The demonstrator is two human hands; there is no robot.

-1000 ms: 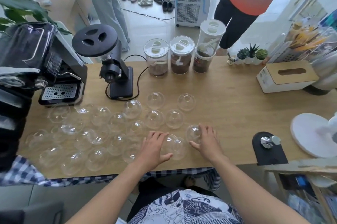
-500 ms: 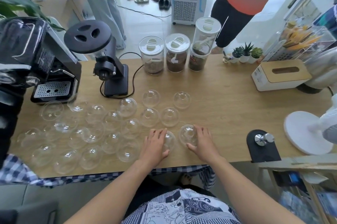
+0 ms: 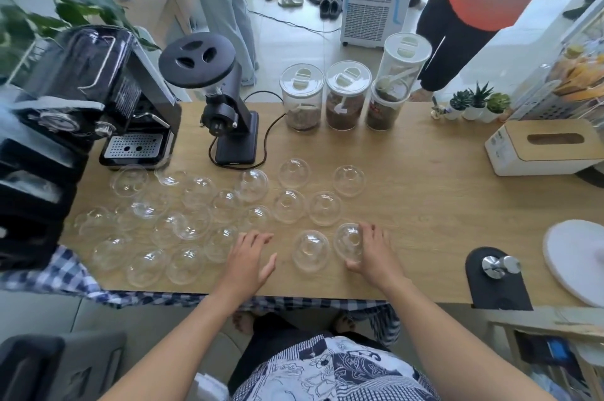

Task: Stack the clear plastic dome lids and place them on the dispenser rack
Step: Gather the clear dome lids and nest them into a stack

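Observation:
Several clear plastic dome lids lie spread over the left and middle of the wooden counter [image 3: 434,204]. My right hand [image 3: 374,252] curls around one dome lid [image 3: 349,242] near the front edge, fingers and thumb on its rim. Just left of it stands another dome lid [image 3: 310,250], untouched. My left hand [image 3: 250,258] hovers flat with fingers apart between that lid and the cluster of lids [image 3: 183,224], holding nothing. No dispenser rack is recognisable in view.
An espresso machine [image 3: 98,100] and a black grinder [image 3: 219,96] stand at the back left, three canisters [image 3: 343,96] behind the lids. A tissue box [image 3: 542,145], a tamper on a black mat [image 3: 496,276] and a white disc [image 3: 578,260] sit right. Two people stand beyond the counter.
My left hand has come off the lid it rested on and shifted left, leaving that lid standing free. My right hand stays curled on its lid.

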